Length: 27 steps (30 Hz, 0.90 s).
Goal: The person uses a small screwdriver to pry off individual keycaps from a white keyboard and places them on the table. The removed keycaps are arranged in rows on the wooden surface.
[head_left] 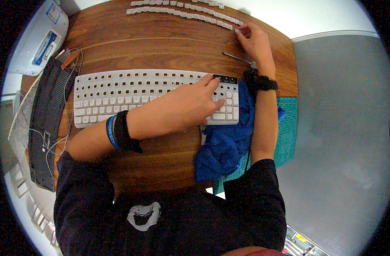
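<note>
A white keyboard lies across the table; its nearer rows and part of the number pad carry white keycaps, while the farther rows show bare switch openings. Over its right end rests my left hand, fingers and thumb apart, touching the top near the black panel and the number pad. Farther off, my right hand pinches a small white keycap at the right end of the loose keycap rows. My left palm and forearm cover some of the keys.
A wire keycap puller lies by my right wrist. Blue cloth is bunched on a green cutting mat at the right. Along the left stand a long black mesh-covered object with loose cables and a white plastic bin.
</note>
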Available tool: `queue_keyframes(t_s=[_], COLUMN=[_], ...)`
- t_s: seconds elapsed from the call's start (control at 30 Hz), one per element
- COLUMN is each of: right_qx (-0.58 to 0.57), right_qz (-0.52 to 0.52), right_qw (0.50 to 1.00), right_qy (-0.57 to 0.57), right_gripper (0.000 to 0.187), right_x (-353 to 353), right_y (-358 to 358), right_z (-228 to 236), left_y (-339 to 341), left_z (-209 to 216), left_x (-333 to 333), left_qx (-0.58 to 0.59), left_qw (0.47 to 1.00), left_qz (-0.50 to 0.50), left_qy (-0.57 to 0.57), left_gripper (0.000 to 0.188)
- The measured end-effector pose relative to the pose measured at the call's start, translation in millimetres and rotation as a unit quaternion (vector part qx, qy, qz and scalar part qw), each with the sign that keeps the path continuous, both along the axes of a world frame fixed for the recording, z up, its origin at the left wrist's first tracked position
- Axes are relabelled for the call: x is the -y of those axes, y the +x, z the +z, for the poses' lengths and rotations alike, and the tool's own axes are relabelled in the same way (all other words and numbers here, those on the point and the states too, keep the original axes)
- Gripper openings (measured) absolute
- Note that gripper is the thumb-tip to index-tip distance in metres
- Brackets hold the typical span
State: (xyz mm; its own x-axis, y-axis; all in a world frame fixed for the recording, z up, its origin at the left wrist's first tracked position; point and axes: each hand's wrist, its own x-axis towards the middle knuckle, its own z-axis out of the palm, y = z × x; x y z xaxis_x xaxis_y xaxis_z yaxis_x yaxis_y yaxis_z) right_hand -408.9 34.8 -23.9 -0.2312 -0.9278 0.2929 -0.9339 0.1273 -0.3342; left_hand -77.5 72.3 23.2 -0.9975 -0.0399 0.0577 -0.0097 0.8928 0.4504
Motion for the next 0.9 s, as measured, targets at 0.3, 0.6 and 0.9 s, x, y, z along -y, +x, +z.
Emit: queue_keyframes(t_s=[0.3, 0.6, 0.9], right_qx=[0.007, -0.009, -0.027], right_qz=[-0.017, -0.015, -0.009], right_qw=[1.000, 1.000, 1.000], right_qy=[0.008, 0.002, -0.004], right_gripper=[0.022, 0.024, 0.024], right_x=[-1.3, 0.4, 1.4], right_y=[3.3, 0.3, 6.1], right_z=[1.0, -1.0, 2.6], left_y=[1.0, 2.7, 3.4], left_z=[-1.2, 0.4, -2.2], left_x=[0.3, 2.0, 2.0], left_qx=[-0.009, -0.020, -0.028], left_qw=[1.000, 1.000, 1.000], left_qz=[-0.003, -0.007, -0.007], left_qy=[0.008, 0.021, -0.007], left_gripper=[0.066, 0.066, 0.064])
